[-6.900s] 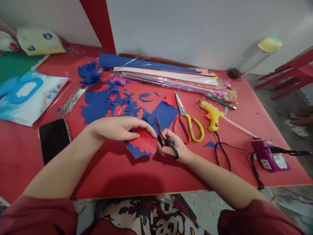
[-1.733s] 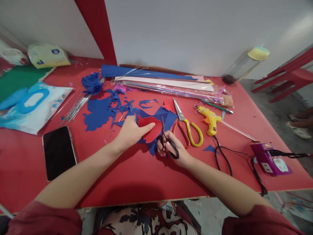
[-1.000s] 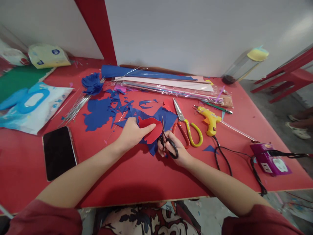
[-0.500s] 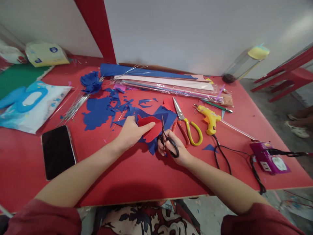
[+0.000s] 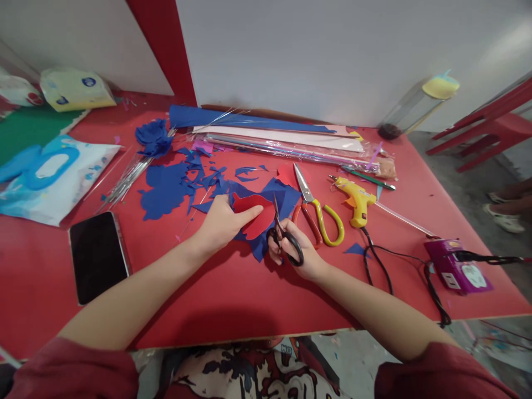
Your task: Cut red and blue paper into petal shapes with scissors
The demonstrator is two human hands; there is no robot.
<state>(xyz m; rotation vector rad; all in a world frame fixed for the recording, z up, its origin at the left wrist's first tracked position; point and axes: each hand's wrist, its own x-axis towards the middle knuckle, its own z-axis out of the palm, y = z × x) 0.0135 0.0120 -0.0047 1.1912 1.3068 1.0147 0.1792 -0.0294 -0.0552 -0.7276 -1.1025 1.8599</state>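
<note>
left hand (image 5: pixel 222 224) pinching the red paper (image 5: pixel 254 219) over blue paper (image 5: pixel 279 200) | right hand (image 5: pixel 296 256) gripping black scissors (image 5: pixel 284 238), blades at the paper's edge | bigger scissors (image 5: pixel 318 213) lying just beside

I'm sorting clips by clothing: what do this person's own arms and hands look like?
Both hands are bare: the left hand and right hand show no gloves, and no watch or band shows at the wrists. The forearms are uncovered too. A dark red left sleeve and right sleeve end about the elbows, plain, with no visible markings.
</note>
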